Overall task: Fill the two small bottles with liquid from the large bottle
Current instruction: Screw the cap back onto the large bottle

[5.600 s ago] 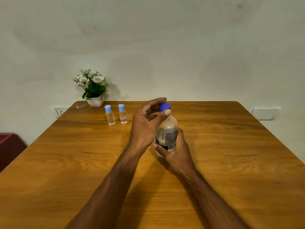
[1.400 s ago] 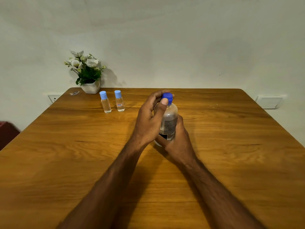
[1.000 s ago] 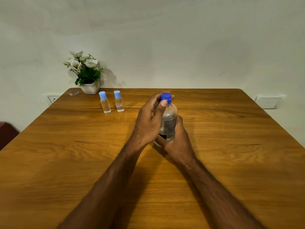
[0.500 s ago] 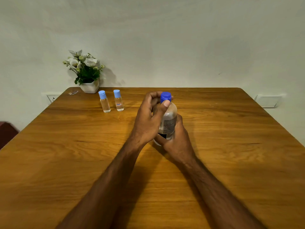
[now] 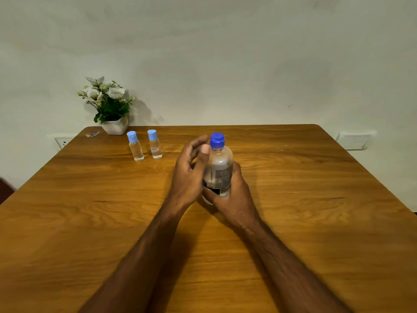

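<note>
Right hand (image 5: 232, 195) gripped the large bottle (image 5: 220, 168) low on its body, upright on the table (image 5: 316, 199).

Head view: the left hand (image 5: 189, 170) sat just beside the bottle's left side, fingers loosely curled and holding nothing, thumb tip by the neck under the blue cap (image 5: 217, 139), which was on. The two small bottles (image 5: 144, 145) stood capped and side by side, well apart to the far left, near the flower pot (image 5: 115, 126).
</note>
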